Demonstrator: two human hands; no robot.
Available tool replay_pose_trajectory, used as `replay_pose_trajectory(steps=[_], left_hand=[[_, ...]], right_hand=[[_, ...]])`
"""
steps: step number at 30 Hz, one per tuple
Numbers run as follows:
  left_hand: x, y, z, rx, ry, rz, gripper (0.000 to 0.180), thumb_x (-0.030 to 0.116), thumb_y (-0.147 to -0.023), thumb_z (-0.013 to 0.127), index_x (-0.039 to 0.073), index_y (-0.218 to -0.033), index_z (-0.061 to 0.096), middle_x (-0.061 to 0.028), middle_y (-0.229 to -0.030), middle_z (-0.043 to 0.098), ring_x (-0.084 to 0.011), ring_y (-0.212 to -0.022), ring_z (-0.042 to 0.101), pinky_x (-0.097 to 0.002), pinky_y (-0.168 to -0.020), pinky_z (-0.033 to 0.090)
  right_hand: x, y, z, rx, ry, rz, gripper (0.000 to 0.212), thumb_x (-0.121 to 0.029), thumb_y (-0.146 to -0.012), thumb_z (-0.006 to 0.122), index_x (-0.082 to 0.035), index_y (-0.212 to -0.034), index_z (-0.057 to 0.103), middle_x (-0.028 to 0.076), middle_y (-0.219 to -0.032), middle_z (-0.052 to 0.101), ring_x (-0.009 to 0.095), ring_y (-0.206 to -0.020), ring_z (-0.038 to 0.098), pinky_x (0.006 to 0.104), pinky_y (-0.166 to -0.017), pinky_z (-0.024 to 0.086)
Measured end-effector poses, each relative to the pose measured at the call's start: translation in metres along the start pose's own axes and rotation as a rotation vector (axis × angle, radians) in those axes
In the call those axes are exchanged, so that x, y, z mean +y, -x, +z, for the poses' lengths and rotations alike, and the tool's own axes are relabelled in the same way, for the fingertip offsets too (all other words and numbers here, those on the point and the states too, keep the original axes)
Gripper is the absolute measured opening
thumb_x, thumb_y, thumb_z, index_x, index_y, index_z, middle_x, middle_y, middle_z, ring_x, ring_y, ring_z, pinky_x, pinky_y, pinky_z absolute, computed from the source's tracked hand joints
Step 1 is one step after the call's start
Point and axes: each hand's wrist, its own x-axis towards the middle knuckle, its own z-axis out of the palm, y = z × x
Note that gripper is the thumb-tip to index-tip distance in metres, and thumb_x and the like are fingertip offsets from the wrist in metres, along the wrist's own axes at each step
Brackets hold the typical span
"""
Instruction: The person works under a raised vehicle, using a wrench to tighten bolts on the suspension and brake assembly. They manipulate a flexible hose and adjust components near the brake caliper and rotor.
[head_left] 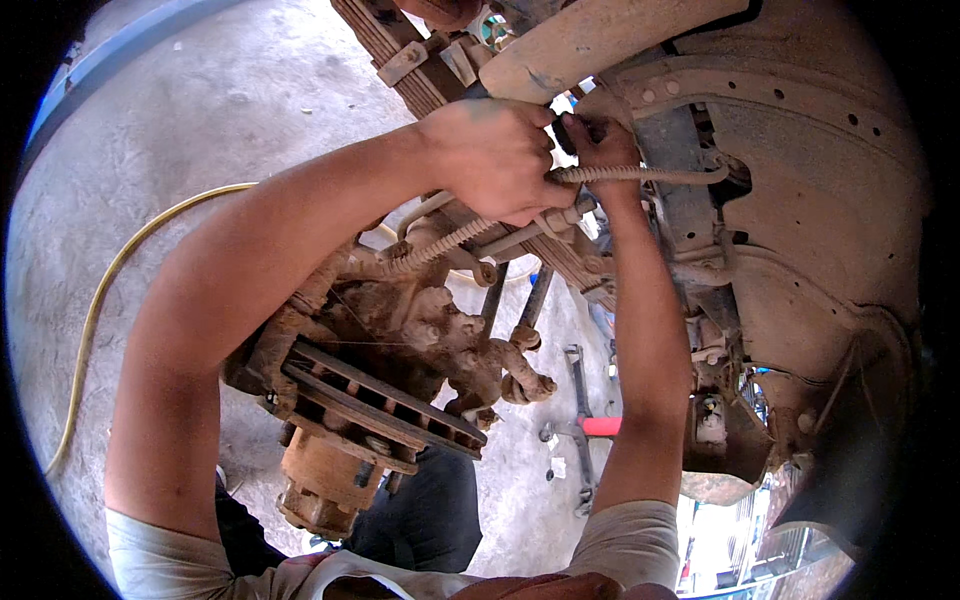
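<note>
My left hand [495, 160] is closed below the end of a thick dusty tube [570, 55]. A spiral-wrapped hose [660, 175] runs into its grip, coming out between thumb and curled fingers. Right beside it, my right hand [608, 150] has its fingers bent around a small black part [564, 138], partly hidden between the two hands. The hose crosses in front of my right wrist. Below the hands hangs a rusty, dirt-covered wheel hub assembly [430, 320] with a vented brake disc [385, 405].
A leaf spring pack [400, 60] slants down behind my hands. Dusty wheel-well sheet metal [800, 200] fills the right side. A yellow hose [105, 290] curves over the concrete floor [200, 120]. Near a red piece [600, 427], a metal stand or tool [578, 440] lies below.
</note>
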Motion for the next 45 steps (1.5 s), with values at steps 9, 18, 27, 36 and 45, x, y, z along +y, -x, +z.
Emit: replay_pose_trajectory(steps=[9, 18, 27, 36, 45], left_hand=[[-0.002, 0.001, 0.001, 0.007, 0.011, 0.004, 0.027, 0.041, -0.075, 0.062, 0.021, -0.093, 0.056, 0.0001, -0.061, 0.055, -0.0193, -0.065, 0.062, -0.0319, -0.072, 0.049], [-0.003, 0.001, 0.004, 0.091, 0.114, 0.019, 0.023, 0.039, -0.084, 0.058, 0.017, -0.090, 0.056, -0.0021, -0.052, 0.056, -0.0251, -0.060, 0.063, -0.0370, -0.069, 0.048], [-0.005, 0.002, 0.007, 0.121, 0.119, 0.039, 0.023, 0.038, -0.085, 0.056, 0.016, -0.089, 0.056, -0.0029, -0.052, 0.056, -0.0270, -0.059, 0.064, -0.0399, -0.069, 0.049], [-0.004, 0.000, 0.008, 0.115, 0.110, 0.044, 0.024, 0.037, -0.077, 0.061, 0.016, -0.088, 0.056, -0.0014, -0.056, 0.055, -0.0242, -0.060, 0.063, -0.0355, -0.067, 0.048], [-0.004, 0.000, 0.010, 0.164, 0.116, 0.053, 0.023, 0.038, -0.083, 0.056, 0.015, -0.083, 0.053, -0.0010, -0.049, 0.055, -0.0266, -0.055, 0.062, -0.0394, -0.063, 0.047]], right_hand=[[-0.020, 0.015, -0.012, 0.001, -0.176, 0.070, 0.054, -0.048, -0.083, 0.071, 0.004, -0.098, 0.066, 0.021, -0.093, 0.070, 0.036, -0.089, 0.067, 0.0416, -0.082, 0.051], [-0.019, 0.010, -0.002, 0.035, -0.225, 0.074, 0.055, -0.051, -0.082, 0.071, 0.002, -0.095, 0.067, 0.019, -0.091, 0.070, 0.037, -0.085, 0.067, 0.0433, -0.080, 0.051], [-0.028, 0.019, -0.008, 0.020, -0.171, 0.075, 0.056, -0.054, -0.082, 0.069, 0.002, -0.088, 0.069, 0.020, -0.086, 0.070, 0.037, -0.084, 0.068, 0.0426, -0.077, 0.052], [-0.009, 0.004, -0.002, 0.080, -0.061, 0.092, 0.060, -0.057, -0.080, 0.069, 0.002, -0.094, 0.069, 0.022, -0.095, 0.070, 0.036, -0.094, 0.067, 0.0421, -0.084, 0.051], [-0.029, 0.011, -0.010, 0.102, -0.087, 0.072, 0.050, -0.048, -0.083, 0.069, 0.002, -0.091, 0.070, 0.019, -0.089, 0.071, 0.036, -0.086, 0.068, 0.0410, -0.079, 0.051]])
